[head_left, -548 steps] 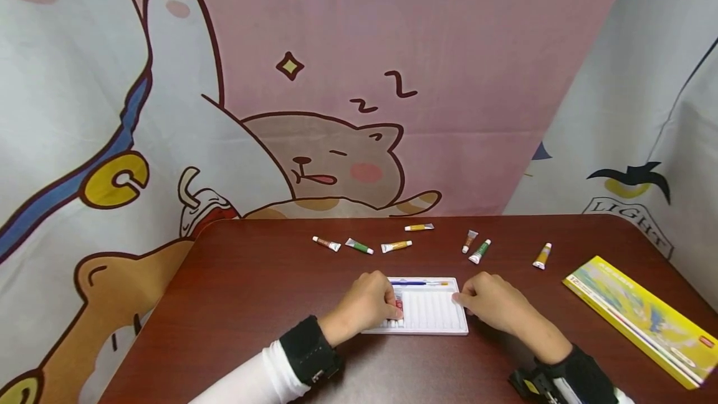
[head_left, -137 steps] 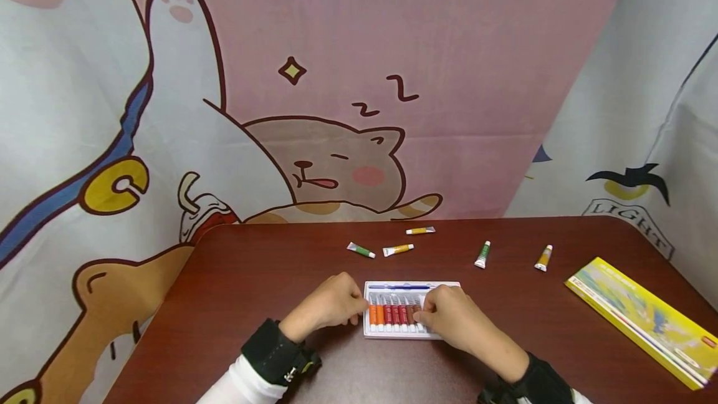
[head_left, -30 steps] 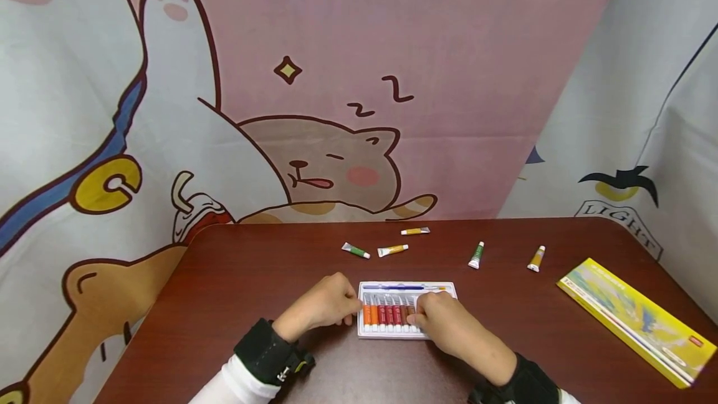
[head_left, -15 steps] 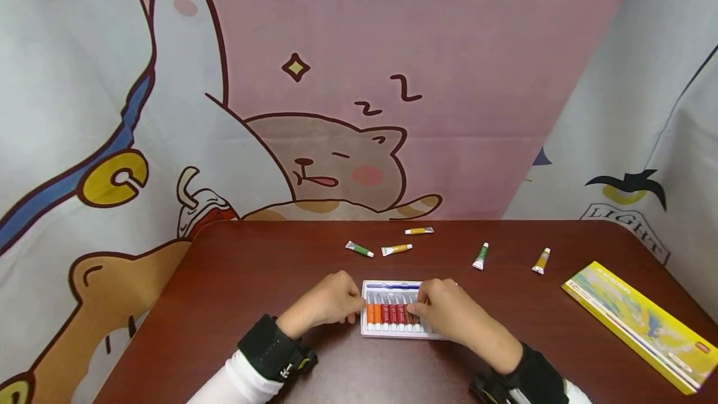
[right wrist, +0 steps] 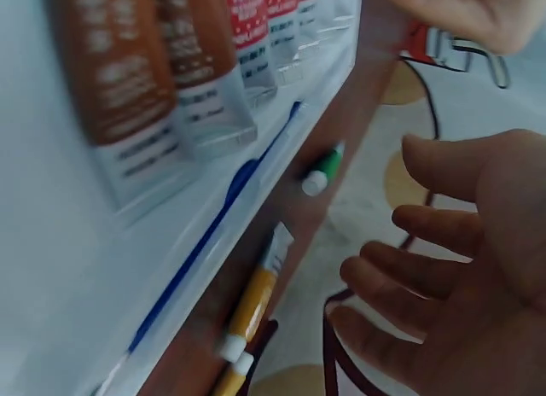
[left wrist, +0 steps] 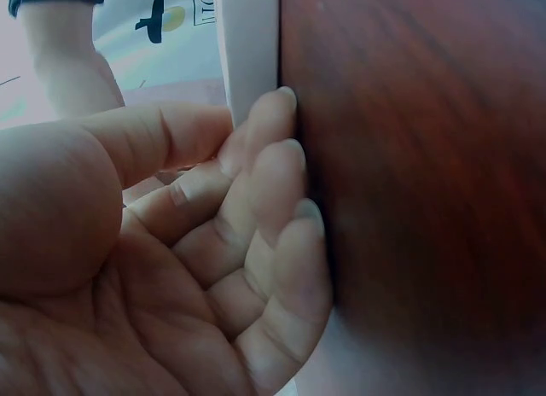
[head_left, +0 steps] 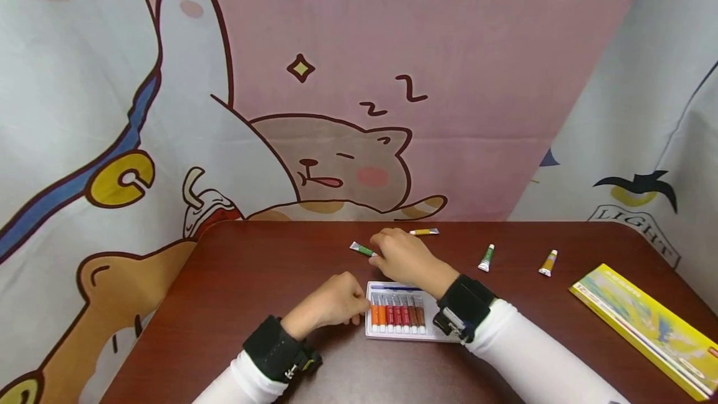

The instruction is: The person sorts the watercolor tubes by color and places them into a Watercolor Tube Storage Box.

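Note:
A white plastic tray [head_left: 387,336] holds a row of orange, red and brown paint tubes [head_left: 397,315], with a blue paintbrush [head_left: 389,288] along its far side. My left hand [head_left: 328,304] pinches the tray's left edge between thumb and fingers; the left wrist view shows the tray's white side [left wrist: 252,46] at the fingertips. Beyond the tray, my right hand [head_left: 409,260] reaches over the table, fingers spread and holding nothing. Close to it in the right wrist view lie a yellow paint tube [right wrist: 254,302] and a green paint tube [right wrist: 322,170]. The head view hides that yellow tube behind the hand.
Another yellow tube [head_left: 425,231] lies near the table's far edge. To the right are a second green tube [head_left: 487,258] and a dark yellow one [head_left: 548,263]. A yellow paint box [head_left: 645,329] lies at the table's right side. A printed cloth [head_left: 465,80] hangs behind.
My right hand has left the brown tubes in the tray and moved away and left, over the far side. The left hand stays at the tray's edge. Earlier, more loose tubes lay on the table.

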`<state>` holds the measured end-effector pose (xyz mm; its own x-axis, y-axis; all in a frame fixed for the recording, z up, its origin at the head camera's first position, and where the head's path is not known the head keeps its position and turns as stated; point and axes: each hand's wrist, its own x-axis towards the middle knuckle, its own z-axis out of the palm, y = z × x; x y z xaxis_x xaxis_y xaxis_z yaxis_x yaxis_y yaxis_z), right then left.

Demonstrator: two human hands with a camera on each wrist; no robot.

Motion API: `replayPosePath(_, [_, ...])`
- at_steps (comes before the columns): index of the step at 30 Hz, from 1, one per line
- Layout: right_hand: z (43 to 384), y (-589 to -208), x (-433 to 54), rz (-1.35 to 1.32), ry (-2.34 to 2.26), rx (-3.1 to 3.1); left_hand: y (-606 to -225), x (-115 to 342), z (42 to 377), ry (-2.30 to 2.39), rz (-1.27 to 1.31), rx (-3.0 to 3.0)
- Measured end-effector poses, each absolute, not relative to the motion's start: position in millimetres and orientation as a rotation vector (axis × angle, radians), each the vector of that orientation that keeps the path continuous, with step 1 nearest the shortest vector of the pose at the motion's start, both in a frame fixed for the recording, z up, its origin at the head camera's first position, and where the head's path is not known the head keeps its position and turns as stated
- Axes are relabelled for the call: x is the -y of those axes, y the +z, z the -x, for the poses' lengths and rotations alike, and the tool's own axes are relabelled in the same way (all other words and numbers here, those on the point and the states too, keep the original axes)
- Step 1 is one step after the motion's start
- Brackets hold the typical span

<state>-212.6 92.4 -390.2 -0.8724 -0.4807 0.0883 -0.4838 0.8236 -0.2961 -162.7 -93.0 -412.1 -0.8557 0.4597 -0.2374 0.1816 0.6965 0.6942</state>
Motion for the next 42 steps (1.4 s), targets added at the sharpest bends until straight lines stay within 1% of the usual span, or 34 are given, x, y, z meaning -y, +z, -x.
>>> replayPosePath(6, [230, -394, -70, -0.82, 0.289, 3.146, -411, 93, 164, 0.968, -0.515, -2.506])
replayPosePath(11, [237, -399, -59, -0.832, 0.152, 3.143, -412, 94, 165, 0.96, -0.536, -2.516])
replayPosePath(22, [235, -410, -47, -0.84, -0.028, 3.018, -413, 94, 165, 0.959, -0.55, -2.528])
replayPosePath(27, [234, -413, -49, -0.84, -0.024, 2.98, -414, 94, 166, 0.969, -0.56, -2.528])
replayPosePath(31, [233, -404, -59, -0.827, 0.117, 2.977, -414, 92, 168, 0.971, -0.548, -2.515])
replayPosePath(35, [229, -383, -76, -0.772, 0.326, 2.999, -413, 90, 167, 0.984, -0.541, -2.509])
replayPosePath(42, [218, -352, -108, -0.691, 0.522, 2.919, -414, 93, 164, 1.003, -0.532, -2.521])
